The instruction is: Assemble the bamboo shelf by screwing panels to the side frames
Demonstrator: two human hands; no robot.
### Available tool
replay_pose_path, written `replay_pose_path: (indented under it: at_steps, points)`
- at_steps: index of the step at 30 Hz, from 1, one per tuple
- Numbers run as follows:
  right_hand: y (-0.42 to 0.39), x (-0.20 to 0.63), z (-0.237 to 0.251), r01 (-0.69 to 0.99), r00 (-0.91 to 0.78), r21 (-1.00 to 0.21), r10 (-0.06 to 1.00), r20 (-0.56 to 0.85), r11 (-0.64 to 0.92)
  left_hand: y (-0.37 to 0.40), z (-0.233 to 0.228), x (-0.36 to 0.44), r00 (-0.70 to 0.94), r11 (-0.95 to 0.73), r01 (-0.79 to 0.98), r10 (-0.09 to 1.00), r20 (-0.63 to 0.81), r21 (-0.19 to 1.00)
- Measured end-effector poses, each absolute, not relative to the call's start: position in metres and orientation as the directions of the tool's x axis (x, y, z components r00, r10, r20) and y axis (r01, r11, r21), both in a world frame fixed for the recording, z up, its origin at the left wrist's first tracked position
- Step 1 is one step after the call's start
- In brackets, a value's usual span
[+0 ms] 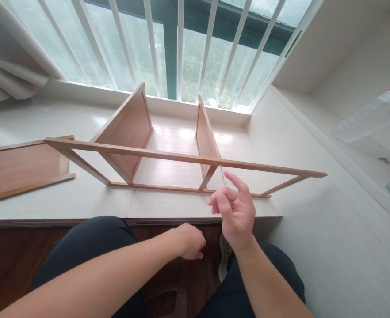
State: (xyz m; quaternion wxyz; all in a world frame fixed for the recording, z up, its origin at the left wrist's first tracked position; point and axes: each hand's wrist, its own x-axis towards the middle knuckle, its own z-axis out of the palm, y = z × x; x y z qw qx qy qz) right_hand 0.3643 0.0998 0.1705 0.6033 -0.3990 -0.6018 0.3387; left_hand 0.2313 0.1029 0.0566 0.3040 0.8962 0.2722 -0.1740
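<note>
A long wooden frame (162, 155) stands on edge on the pale ledge, with two wooden panels, a left one (128, 128) and a right one (205, 128), meeting it from behind. Out of its upper rail, at the right panel, sticks a thin metal bolt (223, 175). My right hand (236, 210) is just below and beside that bolt, index finger and thumb apart, the other fingers curled, nothing visible in its grasp. Lower down, my left hand (191, 241) hangs in front of the ledge with its fingers curled closed; whatever it may hold is hidden.
Another wooden panel (25, 161) lies on the ledge at left. White window bars (180, 53) rise behind, with a grey curtain (9, 57) at far left. A white wall (314, 176) bounds the right. My knees (92, 243) are against the ledge's front edge (82, 219).
</note>
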Motion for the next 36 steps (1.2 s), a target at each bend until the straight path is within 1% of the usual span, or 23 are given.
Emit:
replay_pose_path:
  at_steps: [3,5,10,14,18,27,36]
  points:
    - [0.107,0.369,0.17,0.185,0.199,-0.886,0.866,0.458,0.426,0.103,0.064,0.233,0.79,-0.712,0.566,0.325,-0.52,0.416]
    - [0.113,0.372,0.169,0.228,0.235,-0.883,0.857,0.458,0.409,0.103,0.067,0.234,0.785,-0.726,0.562,0.315,-0.534,0.398]
    - [0.119,0.375,0.167,0.363,0.207,-0.841,0.845,0.493,0.402,0.103,0.072,0.234,0.778,-0.733,0.562,0.311,-0.546,0.383]
    - [0.118,0.376,0.169,0.408,0.187,-0.824,0.847,0.497,0.393,0.104,0.074,0.234,0.777,-0.73,0.564,0.313,-0.546,0.386]
    - [0.118,0.375,0.171,0.376,0.202,-0.843,0.854,0.48,0.385,0.105,0.075,0.234,0.777,-0.726,0.565,0.31,-0.548,0.392]
    - [0.117,0.372,0.173,0.21,0.214,-0.903,0.884,0.415,0.373,0.104,0.071,0.234,0.782,-0.723,0.562,0.307,-0.542,0.402]
    - [0.117,0.371,0.176,0.146,0.216,-0.914,0.889,0.404,0.38,0.104,0.069,0.234,0.783,-0.728,0.56,0.308,-0.541,0.396]
